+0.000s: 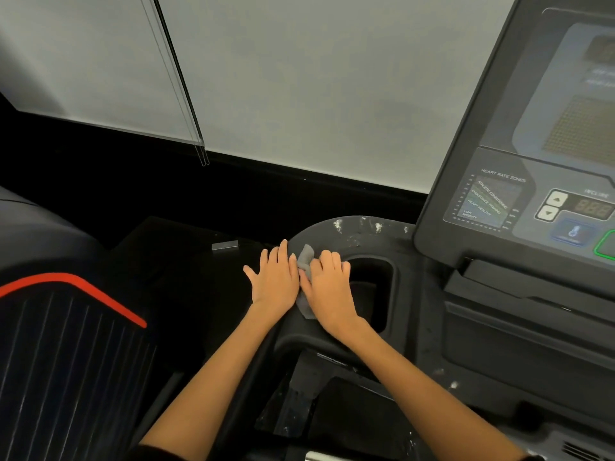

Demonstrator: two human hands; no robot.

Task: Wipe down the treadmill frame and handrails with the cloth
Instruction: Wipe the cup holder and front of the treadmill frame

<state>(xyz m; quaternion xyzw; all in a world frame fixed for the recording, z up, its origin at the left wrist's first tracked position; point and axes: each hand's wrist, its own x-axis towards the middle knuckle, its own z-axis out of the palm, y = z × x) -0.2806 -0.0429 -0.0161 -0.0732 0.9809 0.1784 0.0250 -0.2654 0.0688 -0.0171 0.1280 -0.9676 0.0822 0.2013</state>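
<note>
right hand (327, 287): fingers (327, 261) curled, pressing down on and gripping one grey cloth (305, 261) against the dark treadmill frame (352, 234). the cloth shows above the knuckles and again below the thumb side of the hand; its middle is hidden under the palm.

left hand (274, 277): fingers straight and slightly spread, laid flat, thumb out to the left. the little-finger edge touches the cloth and lies just beside the right hand. what the left palm rests on cannot be told, as the surface there is dark.

directly right of the right fingers: one recessed cup holder (369, 287) moulded into the frame. its visible interior is dark; any contents cannot be told. the right fingertips reach the left rim of this recess.

above the fingers: the curved frame rim carries several pale specks (339, 224) of residue.

further right of the fingers: one console panel (532, 194), tilted, with a heart rate zones chart (487, 202), two arrow buttons (552, 206) and one three-digit display (594, 207).

left of the left fingers: one small grey rectangular block (225, 245) on a dark surface, well apart from the hand.

far left: one neighbouring machine (66, 344) with a red stripe (86, 289).

behind all: two pale window blinds (283, 78).
</note>
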